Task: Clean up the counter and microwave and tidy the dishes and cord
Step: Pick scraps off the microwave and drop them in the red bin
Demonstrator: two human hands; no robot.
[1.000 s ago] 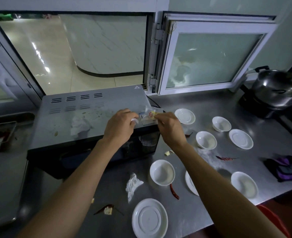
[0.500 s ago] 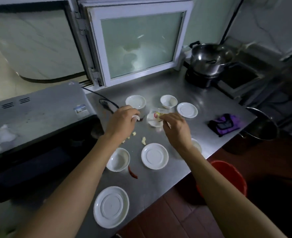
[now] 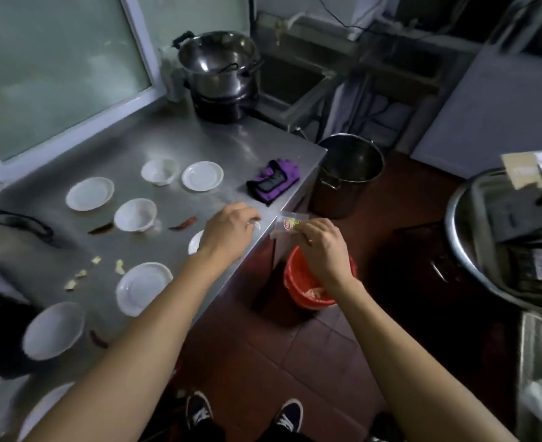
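My right hand [image 3: 322, 247] pinches a clear plastic wrapper [image 3: 287, 225] with a red and yellow label, held past the counter's front edge above a red bucket [image 3: 298, 291] on the floor. My left hand [image 3: 228, 232] hovers over the steel counter [image 3: 218, 145] near its edge, fingers curled round a small white scrap [image 3: 256, 225]. Several white bowls and saucers [image 3: 143, 287] are scattered over the counter, with dried red chilies [image 3: 185, 223] and pale food crumbs [image 3: 119, 266] between them. A black cord [image 3: 17, 221] lies at the far left.
A purple and black cloth [image 3: 272, 180] lies at the counter's right corner. A steel pot [image 3: 218, 63] sits on a black burner at the back. A tall steel stockpot [image 3: 347, 173] stands on the floor beside the counter, a large steel basin [image 3: 473, 237] at right.
Both hands carried the wrapper and scrap from the microwave top rightward across the counter; the right hand now holds the wrapper out past the edge, over the red bucket. The view swung right.
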